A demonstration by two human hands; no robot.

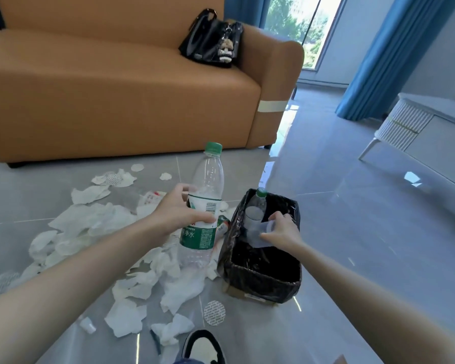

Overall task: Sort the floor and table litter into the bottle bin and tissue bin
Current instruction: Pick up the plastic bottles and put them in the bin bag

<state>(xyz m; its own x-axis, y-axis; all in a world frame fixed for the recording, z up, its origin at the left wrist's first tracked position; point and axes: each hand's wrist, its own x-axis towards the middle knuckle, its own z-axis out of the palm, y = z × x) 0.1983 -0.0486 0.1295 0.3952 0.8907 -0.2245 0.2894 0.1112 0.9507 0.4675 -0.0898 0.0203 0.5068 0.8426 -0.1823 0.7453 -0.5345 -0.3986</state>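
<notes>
Two hands are working above the grey tiled floor (352, 232). The left hand (180, 210) is holding a tall clear plastic water bottle with a green cap and green label (208, 174). Its grip is curling round the label band, and the bottle is standing nearly upright in the air, cap pointing to twelve o'clock. The right hand (283, 232) is pinching the base of a smaller clear plastic bottle with a green cap (255, 211), its grip narrow on the plastic. This bottle is leaning in the mouth of a dark woven rectangular bin lined with a black plastic bag (263, 282), cap near the far rim at eleven o'clock. The bin is sitting on the floor at four o'clock of the tall bottle. Torn white tissue pieces (90, 216) are lying scattered on the floor from six to ten o'clock of the bin. A round white embossed pad (214, 312) is lying at seven o'clock of the bin. A black-and-white shoe (202, 342) is showing at the six o'clock edge of the view. An orange sofa (116, 101) is filling the twelve o'clock side, with a black handbag (208, 43) sitting on its seat by the armrest.
</notes>
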